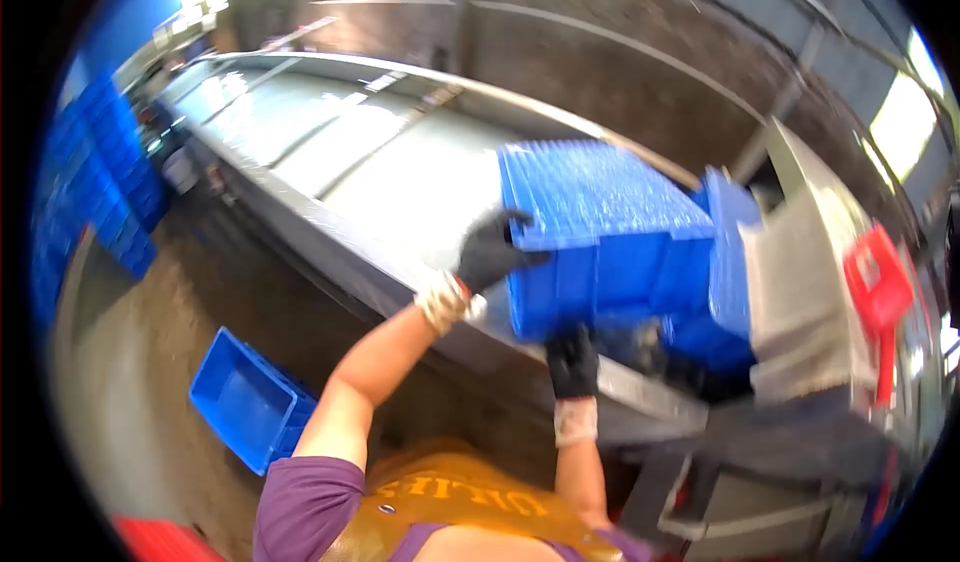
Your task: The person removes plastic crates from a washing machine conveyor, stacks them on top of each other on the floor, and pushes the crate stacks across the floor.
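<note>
A blue plastic crate (610, 232) is held over the near edge of a long water trough, its wet, ribbed face turned up. My left hand (492, 252), in a dark glove, grips the crate at its left corner. Below the crate's near side, my right hand (573, 364), also dark-gloved, is closed at the lower edge, its fingertips partly hidden. Another blue crate (735, 252) stands just right of the held one, close against it. The trough (400, 167) stretches away to the upper left, with bars across it.
A blue bin (245, 402) sits on the floor at left. Stacked blue crates (105, 182) line the far left. On the right are a pale panel (805, 282) and a red long-handled scoop (880, 287). Something red (165, 540) shows at the bottom left.
</note>
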Demonstrator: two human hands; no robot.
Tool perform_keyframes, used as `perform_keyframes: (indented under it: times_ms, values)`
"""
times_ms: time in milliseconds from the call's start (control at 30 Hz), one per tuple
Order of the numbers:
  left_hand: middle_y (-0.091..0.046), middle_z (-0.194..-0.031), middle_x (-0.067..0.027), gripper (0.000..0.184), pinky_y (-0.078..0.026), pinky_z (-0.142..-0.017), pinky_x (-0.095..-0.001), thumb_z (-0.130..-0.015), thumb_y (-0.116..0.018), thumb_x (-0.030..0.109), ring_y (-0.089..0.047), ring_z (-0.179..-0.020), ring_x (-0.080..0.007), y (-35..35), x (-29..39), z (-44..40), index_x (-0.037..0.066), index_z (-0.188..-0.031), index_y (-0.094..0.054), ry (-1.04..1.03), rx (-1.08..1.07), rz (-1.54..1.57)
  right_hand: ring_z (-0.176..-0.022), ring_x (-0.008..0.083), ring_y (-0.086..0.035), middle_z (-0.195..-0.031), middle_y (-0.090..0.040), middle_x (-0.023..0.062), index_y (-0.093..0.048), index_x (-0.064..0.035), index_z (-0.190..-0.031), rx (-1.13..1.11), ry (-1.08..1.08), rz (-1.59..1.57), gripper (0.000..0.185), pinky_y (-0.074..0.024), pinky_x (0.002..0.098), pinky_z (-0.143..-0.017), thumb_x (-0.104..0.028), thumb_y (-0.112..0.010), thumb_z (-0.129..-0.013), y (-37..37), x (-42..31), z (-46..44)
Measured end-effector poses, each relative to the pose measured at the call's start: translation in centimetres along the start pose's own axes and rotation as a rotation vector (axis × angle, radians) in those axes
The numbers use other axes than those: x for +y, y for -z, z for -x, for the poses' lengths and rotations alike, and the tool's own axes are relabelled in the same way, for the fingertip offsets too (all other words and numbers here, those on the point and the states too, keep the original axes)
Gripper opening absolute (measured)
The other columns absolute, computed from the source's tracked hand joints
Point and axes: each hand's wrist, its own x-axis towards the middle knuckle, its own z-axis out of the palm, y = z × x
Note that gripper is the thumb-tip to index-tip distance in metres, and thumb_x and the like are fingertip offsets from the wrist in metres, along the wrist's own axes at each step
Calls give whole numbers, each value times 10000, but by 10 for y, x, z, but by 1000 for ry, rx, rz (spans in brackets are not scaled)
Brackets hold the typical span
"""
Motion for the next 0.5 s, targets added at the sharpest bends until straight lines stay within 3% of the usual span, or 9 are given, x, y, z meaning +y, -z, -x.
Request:
perform_keyframes:
  times_ms: [33, 67, 133, 167, 200, 300, 367, 433, 500]
  values:
    - [-574, -842, -28, 458, -476, -666, -238, -628, -789, 187, -543, -758, -93, 13, -14, 11, 82, -997, -538, -101, 64, -35, -1019, 209, -505, -1109, -536, 95, -468, -34, -1191, 47, 72, 140, 373, -410, 334, -887, -82, -548, -830, -2, 2, -2]
    - [-565, -856, -24, 420, -481, -654, -240, -678, -761, 205, -546, -792, -96, 20, -22, 18, 96, -1003, -517, -4, 28, 407, -978, 204, -537, -1048, -577, 86, -449, -43, -1220, 107, 143, 271, 430, -430, 336, -857, -33, -563, -806, -5, -6, -13]
    - [-547, -863, -14, 382, -478, -626, -227, -731, -719, 212, -538, -786, -94, 58, 3, 33, 100, -1020, -495, 18, 92, 506, -992, 221, -532, -1093, -556, 79, -444, -56, -1227, 164, -319, -1160, 471, -419, 355, -883, -102, -615, -791, -24, -93, -40]
    - [-547, -863, -14, 382, -478, -626, -227, -731, -719, 212, -538, -786, -94, 75, 8, 43, 100, -1020, -495, 39, 147, 481, -1017, 239, -518, -1143, -526, 78, -440, -55, -1226, 86, -289, -959, 497, -410, 373, -901, -183, -636, -788, -23, -96, -46]
    - [-537, -866, -13, 389, -472, -629, -225, -740, -710, 222, -531, -785, -92, 91, 11, 50, 93, -1035, -491, 128, 159, 552, -1022, 228, -511, -1149, -515, 79, -440, -42, -1219, 58, -214, -1028, 480, -413, 365, -892, -167, -621, -793, -30, -126, -52]
    - [-524, -868, -9, 413, -461, -644, -226, -754, -692, 235, -519, -788, -87, 126, -2, 94, 79, -1072, -480, 281, 282, 594, -1017, 217, -506, -1139, -508, 75, -444, -29, -1203, -54, -147, -834, 463, -413, 360, -885, -131, -615, -785, -50, -152, -63]
    - [-517, -900, -36, 440, -466, -672, -261, -756, -685, 245, -519, -781, -107, 139, -38, 134, 72, -1097, -467, 372, 393, 613, -989, 184, -499, -1099, -516, 46, -447, -34, -1189, -271, -276, -822, 528, -419, 335, -854, 11, -643, -701, -76, -177, -62]
    - [-514, -931, -66, 449, -477, -689, -292, -753, -685, 251, -525, -770, -129, 141, -62, 172, 71, -1099, -462, 387, 465, 676, -946, 161, -514, -1045, -539, 37, -486, -36, -1143, -427, -257, -689, 464, -433, 307, -810, 25, -635, -707, -108, -187, -60]
    - [-472, -1051, -132, 613, -458, -771, -350, -706, -710, 353, -519, -880, -211, 142, -63, 202, 18, -1144, -442, 321, 764, -111, -874, 125, -530, -940, -578, 10, -546, -38, -1057, -619, -229, -589, 346, -452, 272, -742, 15, -630, -725, -139, -216, -54]
